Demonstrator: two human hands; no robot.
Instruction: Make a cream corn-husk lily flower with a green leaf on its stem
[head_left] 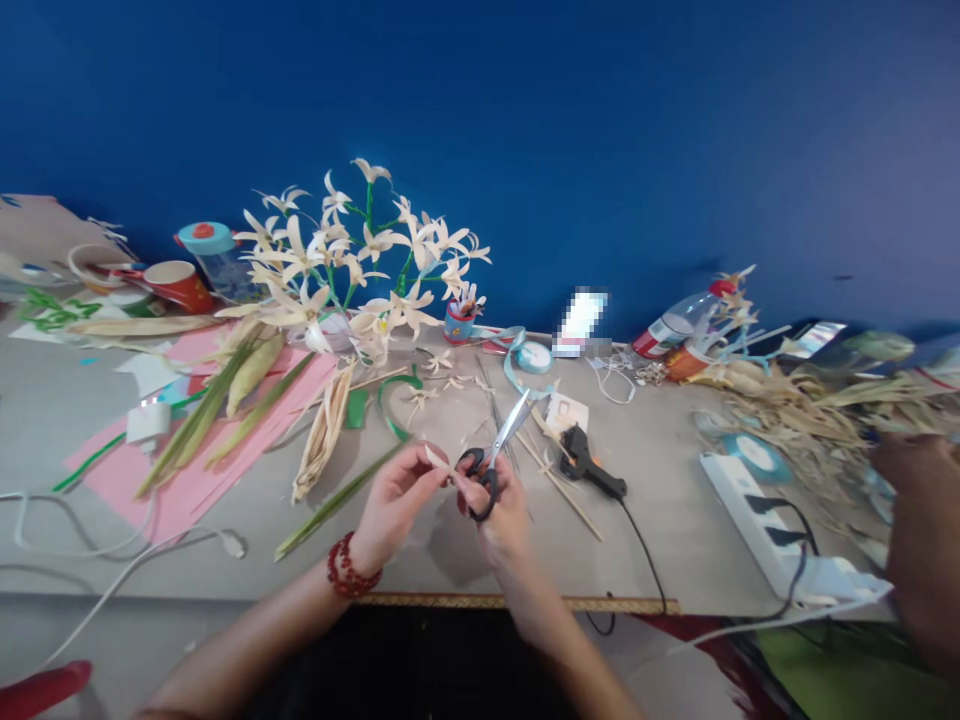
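My left hand (396,500), with a red bead bracelet at the wrist, pinches a small pale strip of dried husk (438,459) between its fingertips. My right hand (499,510) has fingers through the black handles of a pair of scissors (501,445), whose silver blades point up and away, slightly apart. Both hands meet above the grey table (675,520) near its front edge. A bouquet of cream husk flowers (352,260) on green stems stands behind them.
A black glue gun (589,462) and its cord lie right of my hands, a white power strip (757,510) further right. Pink paper (180,480), green leaves and a corn cob sit left. Another person's arm (919,530) enters at the right edge. Cups and a bottle line the blue wall.
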